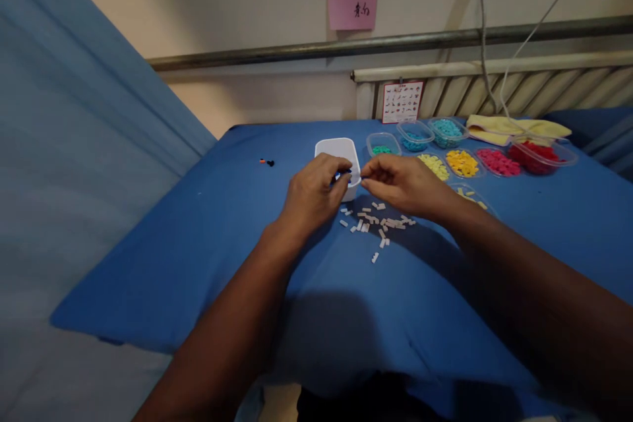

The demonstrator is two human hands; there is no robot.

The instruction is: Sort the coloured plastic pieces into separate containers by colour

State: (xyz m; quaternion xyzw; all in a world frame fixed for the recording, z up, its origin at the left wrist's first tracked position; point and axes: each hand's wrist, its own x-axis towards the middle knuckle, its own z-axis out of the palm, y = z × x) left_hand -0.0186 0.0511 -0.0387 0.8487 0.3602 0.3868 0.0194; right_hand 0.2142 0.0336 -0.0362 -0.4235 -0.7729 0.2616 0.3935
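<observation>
A white plastic box [338, 146] stands on the blue-covered table. My left hand [316, 191] is curled at its near left side, with thumb and fingers over the opening. Dark blue bits [342, 175] show by those fingertips; whether they are held or lie in the box, I cannot tell. At the box's right rim, my right hand [403, 183] has thumb and forefinger pinched together. Whatever is in that pinch is too small to name. Several small white toy bricks [393, 223] lie scattered on the cloth below both hands.
Clear tubs of coloured pieces line the back right: green [383, 145], blue [415, 137], turquoise [448, 130], yellow [462, 162], pink [498, 161] and red [541, 155]. A yellow cloth [519, 127] lies behind them. Small black and orange pieces [267, 162] sit left of the box.
</observation>
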